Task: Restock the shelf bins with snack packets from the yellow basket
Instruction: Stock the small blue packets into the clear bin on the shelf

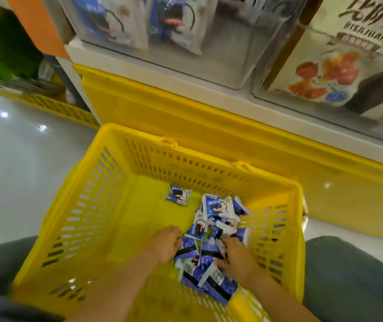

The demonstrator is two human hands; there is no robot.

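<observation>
A person is crouching at a store shelf, grey-trousered knees showing at either side. At 9 o'clock, a second yellow slotted crate [53,105] is sitting on the glossy pale floor [11,170]. In the centre, a large yellow plastic basket with slotted walls [107,205] is standing open below the shelf.

Inside it, the left hand [162,245] is reaching in knuckles up, fingers curled down at the left edge of a heap of small blue-and-white foil snack packets [216,219]. Whether they are closing on a packet cannot be told. The heap is lying directly at 3 o'clock from this hand, filling the basket's right half and running lengthwise from near to far. One stray blue-and-white packet [178,194] is lying apart at 12 o'clock from the left hand.

The right hand [236,254] is resting on top of the heap, fingers spread apart and pressing down, so it looks the better placed to gather a handful.

At 12 o'clock above the basket, a clear plastic shelf bin [209,61] is showing matching packets. At 2 o'clock, a cream label card [362,31] is reading "BISAJUAN" beneath blurred brush characters. The packet print is too small to read.
</observation>
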